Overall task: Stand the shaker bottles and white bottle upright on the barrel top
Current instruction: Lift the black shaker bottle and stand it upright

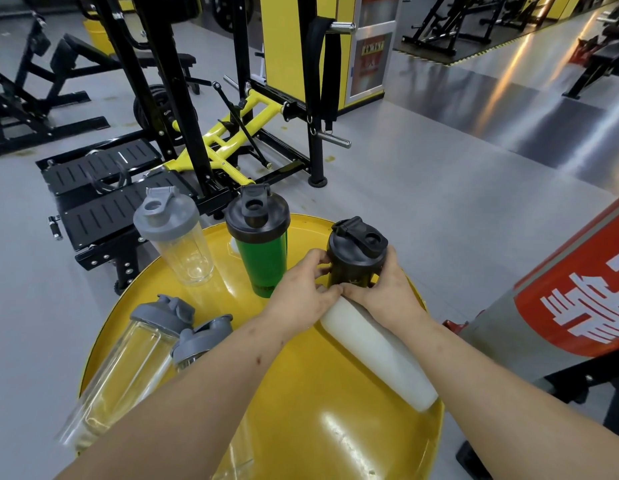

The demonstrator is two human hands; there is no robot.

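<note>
On the yellow barrel top (311,393) a black shaker bottle (356,252) stands upright at the far right, gripped from both sides by my left hand (301,296) and my right hand (387,292). A green shaker with a black lid (263,244) and a clear shaker with a grey lid (174,233) stand upright at the far edge. Two clear grey-lidded shakers (128,358) (200,337) lie on their sides at the left, partly under my left forearm. The white bottle (373,351) lies on its side under my right wrist.
A black and yellow weight machine (211,140) stands on the grey floor just beyond the barrel. A red and grey padded object (571,299) leans at the right. More gym benches and racks fill the background.
</note>
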